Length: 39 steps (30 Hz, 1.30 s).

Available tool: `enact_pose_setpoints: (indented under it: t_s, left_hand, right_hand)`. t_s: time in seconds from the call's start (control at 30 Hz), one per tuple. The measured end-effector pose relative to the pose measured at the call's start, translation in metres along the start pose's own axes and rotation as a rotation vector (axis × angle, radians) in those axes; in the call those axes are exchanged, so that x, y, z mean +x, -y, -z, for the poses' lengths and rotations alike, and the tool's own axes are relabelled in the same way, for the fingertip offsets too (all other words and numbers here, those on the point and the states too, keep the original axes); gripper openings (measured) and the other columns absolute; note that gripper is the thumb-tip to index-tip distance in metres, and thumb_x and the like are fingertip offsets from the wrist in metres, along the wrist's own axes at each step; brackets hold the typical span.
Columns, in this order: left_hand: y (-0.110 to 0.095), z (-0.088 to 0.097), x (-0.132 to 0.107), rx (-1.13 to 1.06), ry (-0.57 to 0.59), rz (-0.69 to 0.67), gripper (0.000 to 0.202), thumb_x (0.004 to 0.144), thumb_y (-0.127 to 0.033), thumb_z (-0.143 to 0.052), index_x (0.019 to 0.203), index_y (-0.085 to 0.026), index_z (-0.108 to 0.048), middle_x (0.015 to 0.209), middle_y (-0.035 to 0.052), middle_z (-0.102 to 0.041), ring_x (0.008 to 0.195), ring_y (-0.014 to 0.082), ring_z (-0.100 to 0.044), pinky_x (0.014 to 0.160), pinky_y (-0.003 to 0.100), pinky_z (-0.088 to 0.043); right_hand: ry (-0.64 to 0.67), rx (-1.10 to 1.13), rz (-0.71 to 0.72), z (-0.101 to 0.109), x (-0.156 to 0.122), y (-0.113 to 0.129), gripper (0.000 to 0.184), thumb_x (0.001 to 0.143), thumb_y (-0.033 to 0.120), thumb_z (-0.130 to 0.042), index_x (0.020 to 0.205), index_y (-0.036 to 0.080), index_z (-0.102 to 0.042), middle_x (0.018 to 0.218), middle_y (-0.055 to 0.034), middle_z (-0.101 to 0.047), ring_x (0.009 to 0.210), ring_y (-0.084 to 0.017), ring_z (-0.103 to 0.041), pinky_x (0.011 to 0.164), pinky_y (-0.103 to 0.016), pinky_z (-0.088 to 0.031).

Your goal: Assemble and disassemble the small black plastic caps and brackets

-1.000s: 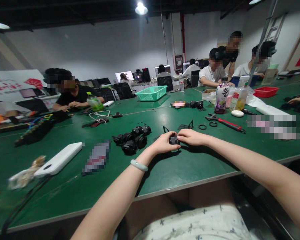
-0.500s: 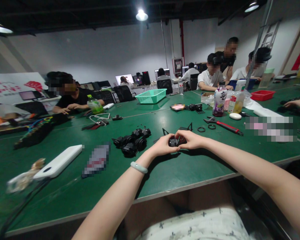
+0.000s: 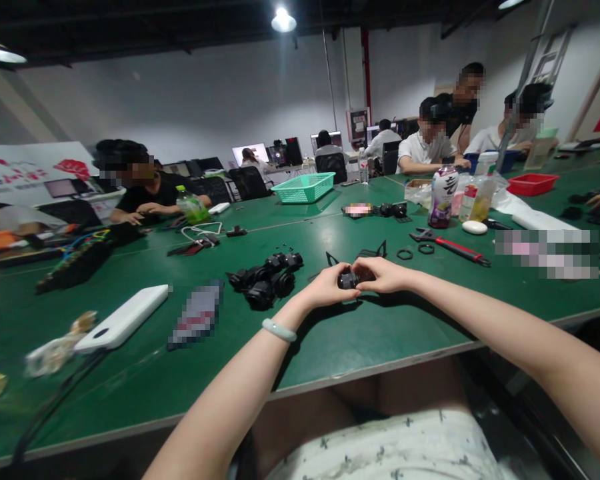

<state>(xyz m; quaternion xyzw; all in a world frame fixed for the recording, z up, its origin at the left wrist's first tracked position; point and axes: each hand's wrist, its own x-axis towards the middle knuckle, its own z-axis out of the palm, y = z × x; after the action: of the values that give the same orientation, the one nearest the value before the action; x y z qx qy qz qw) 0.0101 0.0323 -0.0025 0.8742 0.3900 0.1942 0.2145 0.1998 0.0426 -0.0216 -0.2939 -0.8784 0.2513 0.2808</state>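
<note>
Head view: a black, faceted fitting (image 3: 347, 281) is being held over the smooth green table (image 3: 325, 357), pinched between the curled left hand (image 3: 326, 287) and right hand (image 3: 386, 275). Compared with one second ago, the right thumb is being brought into sight; the fitting's ends are being hidden by fingers.

Between the left forearm (image 3: 253, 380) and right forearm (image 3: 480, 313), open green tabletop (image 3: 370, 340) gives low access from the near side up to the left hand (image 3: 330, 285) and right hand (image 3: 383, 275). Leftward, a pile of black fittings (image 3: 267, 280) blocks passage; thin upright black pieces (image 3: 382, 249) obstruct just beyond the hands, then two black rings (image 3: 405, 258) and a red-handled wrench (image 3: 457, 249) to the right. Farther out, a free lane crosses between pile and green basket (image 3: 303, 190).
</note>
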Motion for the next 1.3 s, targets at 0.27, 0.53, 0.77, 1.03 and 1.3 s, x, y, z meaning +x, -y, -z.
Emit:
enact_pose_setpoints:
  t_s: [0.27, 0.53, 0.77, 1.03, 1.3]
  left_hand:
    - [-0.0018, 0.0015, 0.0002, -0.006, 0.002, -0.005, 0.048, 0.061, -0.041, -0.059, 0.1, -0.016, -0.049, 0.089, 0.002, -0.057, 0.079, 0.0172, -0.054, 0.068, 0.025, -0.041]
    - [-0.0029, 0.0013, -0.0003, 0.019, 0.003, -0.008, 0.046, 0.061, -0.04, -0.059, 0.1, -0.016, -0.049, 0.087, 0.0015, -0.057, 0.077, 0.0169, -0.053, 0.067, 0.025, -0.041]
    - [-0.0035, 0.0019, -0.0003, 0.013, -0.002, 0.004, 0.047, 0.061, -0.04, -0.059, 0.1, -0.016, -0.049, 0.087, 0.0019, -0.057, 0.077, 0.0169, -0.054, 0.067, 0.026, -0.041]
    - [-0.0026, 0.0007, 0.0, 0.001, -0.015, -0.002, 0.047, 0.06, -0.039, -0.06, 0.099, -0.016, -0.05, 0.086, 0.0024, -0.058, 0.077, 0.017, -0.054, 0.068, 0.026, -0.042]
    - [-0.005, 0.0016, -0.0008, -0.015, -0.013, 0.022, 0.045, 0.059, -0.038, -0.06, 0.098, -0.016, -0.051, 0.086, 0.0024, -0.058, 0.077, 0.0176, -0.054, 0.069, 0.027, -0.042]
  right_hand:
    - [-0.009, -0.034, 0.004, 0.001, 0.0007, 0.0009, 0.029, 0.067, 0.027, -0.059, 0.09, 0.014, -0.051, 0.077, -0.0025, -0.055, 0.067, -0.012, -0.049, 0.061, -0.024, -0.039]
    - [0.006, -0.034, 0.006, -0.0003, 0.0, -0.0005, 0.028, 0.067, 0.027, -0.058, 0.091, 0.014, -0.05, 0.08, -0.0032, -0.055, 0.069, -0.013, -0.05, 0.061, -0.024, -0.039]
    - [0.006, -0.034, 0.016, 0.0, 0.0008, -0.001, 0.027, 0.068, 0.027, -0.058, 0.09, 0.014, -0.05, 0.077, -0.0024, -0.055, 0.068, -0.012, -0.049, 0.061, -0.024, -0.039]
    - [0.001, -0.033, 0.012, -0.0012, -0.0003, -0.0012, 0.029, 0.069, 0.028, -0.057, 0.093, 0.013, -0.049, 0.078, -0.0024, -0.055, 0.067, -0.012, -0.049, 0.06, -0.024, -0.038]
    - [0.013, -0.018, -0.011, -0.0018, 0.0002, -0.0014, 0.029, 0.069, 0.028, -0.057, 0.093, 0.014, -0.05, 0.078, -0.0027, -0.055, 0.068, -0.013, -0.049, 0.061, -0.025, -0.038]
